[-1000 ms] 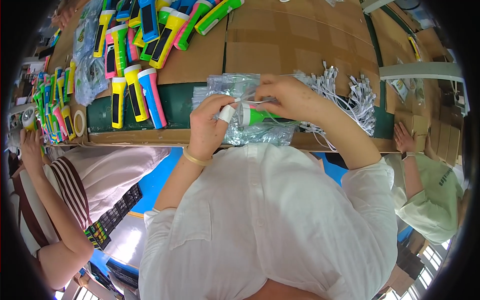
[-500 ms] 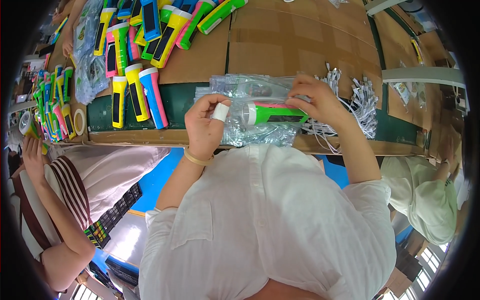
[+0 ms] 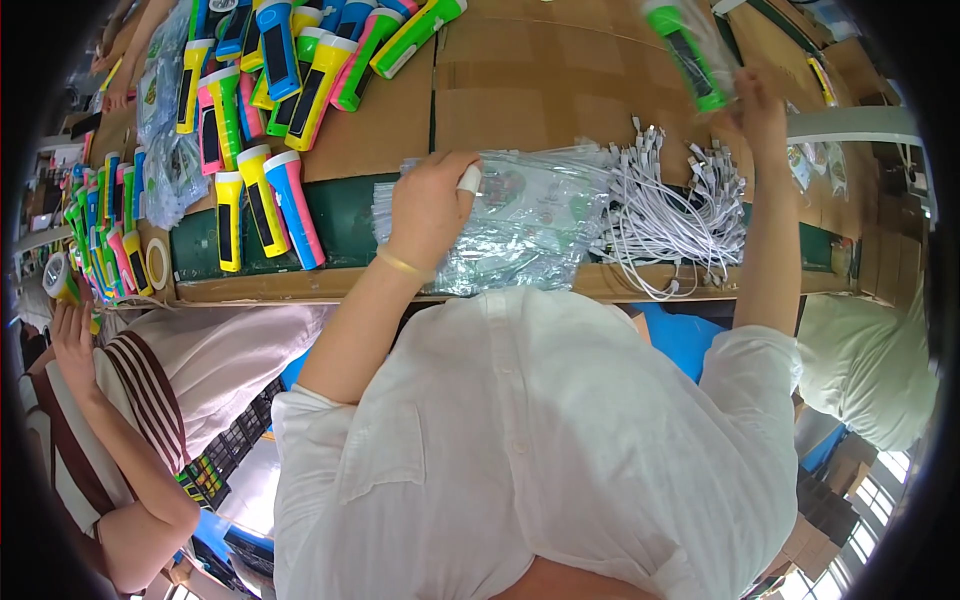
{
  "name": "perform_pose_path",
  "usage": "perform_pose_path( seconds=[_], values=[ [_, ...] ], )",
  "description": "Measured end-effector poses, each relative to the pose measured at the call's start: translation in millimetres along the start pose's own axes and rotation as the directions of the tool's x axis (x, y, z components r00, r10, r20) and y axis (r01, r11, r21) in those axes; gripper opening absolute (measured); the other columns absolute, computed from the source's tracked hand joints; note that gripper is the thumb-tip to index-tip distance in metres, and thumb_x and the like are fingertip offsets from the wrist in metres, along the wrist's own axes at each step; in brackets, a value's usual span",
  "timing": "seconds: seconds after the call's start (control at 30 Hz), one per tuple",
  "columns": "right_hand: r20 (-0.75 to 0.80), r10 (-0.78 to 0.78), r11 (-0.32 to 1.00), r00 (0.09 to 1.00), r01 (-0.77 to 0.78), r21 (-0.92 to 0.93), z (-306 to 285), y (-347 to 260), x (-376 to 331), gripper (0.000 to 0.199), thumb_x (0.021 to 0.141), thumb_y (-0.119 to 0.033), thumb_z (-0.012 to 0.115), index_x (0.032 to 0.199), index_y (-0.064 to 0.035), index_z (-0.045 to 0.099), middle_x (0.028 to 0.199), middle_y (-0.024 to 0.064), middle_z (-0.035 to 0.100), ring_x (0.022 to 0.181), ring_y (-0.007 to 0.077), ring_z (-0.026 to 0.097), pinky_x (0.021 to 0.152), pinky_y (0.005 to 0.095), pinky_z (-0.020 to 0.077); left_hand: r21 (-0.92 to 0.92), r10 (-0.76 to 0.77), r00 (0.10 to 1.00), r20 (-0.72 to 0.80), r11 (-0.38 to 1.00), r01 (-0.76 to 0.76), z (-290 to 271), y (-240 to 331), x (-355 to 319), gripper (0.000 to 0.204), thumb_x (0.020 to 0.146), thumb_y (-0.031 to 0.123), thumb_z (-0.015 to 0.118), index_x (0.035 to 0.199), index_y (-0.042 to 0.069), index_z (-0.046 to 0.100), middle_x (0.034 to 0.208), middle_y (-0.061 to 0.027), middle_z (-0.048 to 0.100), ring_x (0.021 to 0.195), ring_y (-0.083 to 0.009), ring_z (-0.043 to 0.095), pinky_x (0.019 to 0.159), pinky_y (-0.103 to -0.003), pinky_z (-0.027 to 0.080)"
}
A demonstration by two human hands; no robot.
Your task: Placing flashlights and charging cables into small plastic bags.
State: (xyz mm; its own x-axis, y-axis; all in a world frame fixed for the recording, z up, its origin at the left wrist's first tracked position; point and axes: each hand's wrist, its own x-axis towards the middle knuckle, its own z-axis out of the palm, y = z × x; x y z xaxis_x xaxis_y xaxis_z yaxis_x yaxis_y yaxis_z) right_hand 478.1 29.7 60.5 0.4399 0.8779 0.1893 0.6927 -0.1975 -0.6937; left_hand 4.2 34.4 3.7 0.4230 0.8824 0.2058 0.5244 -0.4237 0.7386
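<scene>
My right hand [image 3: 752,108] is stretched far out over the cardboard-covered table [image 3: 520,100] and grips a green flashlight in a clear plastic bag [image 3: 688,48] by its lower end. My left hand [image 3: 428,205], with white tape on one finger, rests with bent fingers on top of a stack of clear plastic bags [image 3: 530,225] near the table's front edge. Nothing is lifted in it. A heap of white cables [image 3: 670,215] lies just right of the bags, below my right forearm.
Several coloured flashlights [image 3: 270,110] in yellow, pink, blue and green lie at the left and far left of the table. A roll of tape [image 3: 157,262] sits by the front edge. One person sits at my left [image 3: 110,400], another in light green at my right [image 3: 865,360].
The green flashlight went into the bag in front of me, then my right hand carried it up and away to the far right. My left hand let go and dropped onto the bag stack.
</scene>
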Motion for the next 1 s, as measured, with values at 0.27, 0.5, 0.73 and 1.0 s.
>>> perform_pose_path(
  seconds=[0.27,0.5,0.73,1.0],
  values=[
    [-0.004,-0.316,0.941,0.949,0.312,-0.133,33,-39,4,0.038,0.094,-0.032,0.067,0.122,-0.0066,0.067,0.105,0.0171,0.074,0.093,0.0247,0.072,0.079,0.0353,0.0542,0.084,-0.112,0.929,0.352,0.993,0.087,14,-3,45,0.013,0.083,0.011,0.068,0.092,0.008,0.077,0.098,-0.0117,0.069,0.092,-0.0339,0.065,0.081,-0.046,0.051],
    [0.654,-0.281,0.958,0.702,0.24,0.155,148,-110,-115,0.024,0.085,-0.014,0.076,0.107,-0.0059,0.072,0.095,0.0101,0.072,0.091,0.0219,0.068,0.077,0.0329,0.0525,-0.124,-0.014,0.938,0.347,0.99,0.061,14,-8,38,0.018,0.078,0.004,0.067,0.094,0.006,0.076,0.1,-0.0116,0.07,0.092,-0.0347,0.066,0.082,-0.045,0.052],
    [0.441,-0.513,0.853,0.737,0.494,0.167,162,-121,-137,0.015,0.08,-0.01,0.077,0.089,-0.0064,0.065,0.087,0.0091,0.065,0.085,0.0313,0.064,0.071,0.0412,0.051,0.13,0.212,0.969,0.126,0.965,-0.228,25,8,23,0.02,0.074,0.002,0.071,0.093,0.008,0.072,0.097,-0.0077,0.067,0.098,-0.03,0.061,0.084,-0.043,0.047],
    [0.508,-0.464,0.883,0.725,0.421,0.205,156,-114,-132,0.013,0.081,-0.008,0.076,0.087,-0.0061,0.064,0.084,0.0095,0.064,0.083,0.0309,0.064,0.069,0.0414,0.05,0.045,0.194,0.978,0.076,0.979,-0.197,6,4,9,0.016,0.075,0.005,0.073,0.09,0.008,0.072,0.092,-0.0068,0.068,0.089,-0.0293,0.063,0.082,-0.042,0.046]
  ],
)
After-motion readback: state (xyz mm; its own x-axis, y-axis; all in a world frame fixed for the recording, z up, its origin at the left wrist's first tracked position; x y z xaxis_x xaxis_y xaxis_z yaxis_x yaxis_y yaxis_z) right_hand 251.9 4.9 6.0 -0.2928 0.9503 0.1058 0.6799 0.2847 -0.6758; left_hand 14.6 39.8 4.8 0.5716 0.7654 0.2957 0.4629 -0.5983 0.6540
